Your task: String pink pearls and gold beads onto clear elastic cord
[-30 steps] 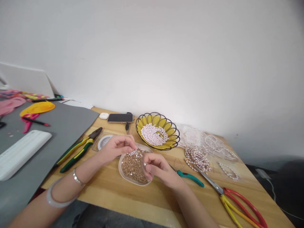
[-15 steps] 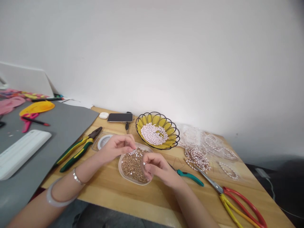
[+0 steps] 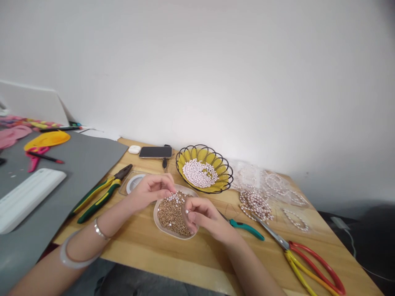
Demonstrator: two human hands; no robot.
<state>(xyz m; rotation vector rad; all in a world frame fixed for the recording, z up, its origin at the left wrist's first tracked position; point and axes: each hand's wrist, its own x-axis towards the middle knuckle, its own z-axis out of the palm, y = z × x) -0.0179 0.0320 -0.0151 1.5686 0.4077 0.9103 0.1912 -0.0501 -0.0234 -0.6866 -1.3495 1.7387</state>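
Over the dish (image 3: 156,224) of small gold beads (image 3: 169,213), my left hand (image 3: 156,190) is closed, thumb and forefinger together; what they hold is too small to make out. Right below its fingertips, a cluster of pearly white beads (image 3: 175,198) lies against the gold ones. My right hand (image 3: 202,216) is closed too, above the dish's right side, and pinches a tiny white bead (image 3: 187,211) between thumb and forefinger. Any thread between the two hands is not visible.
Behind the dish stands a yellow wire basket (image 3: 226,170) of pinkish beads. Pliers (image 3: 101,193) lie left, teal-handled pliers (image 3: 247,228) and large scissors (image 3: 286,246) right. Beaded strands (image 3: 254,205), clear bags (image 3: 274,181), a phone (image 3: 156,152) and a white earbud case (image 3: 134,149) surround them.
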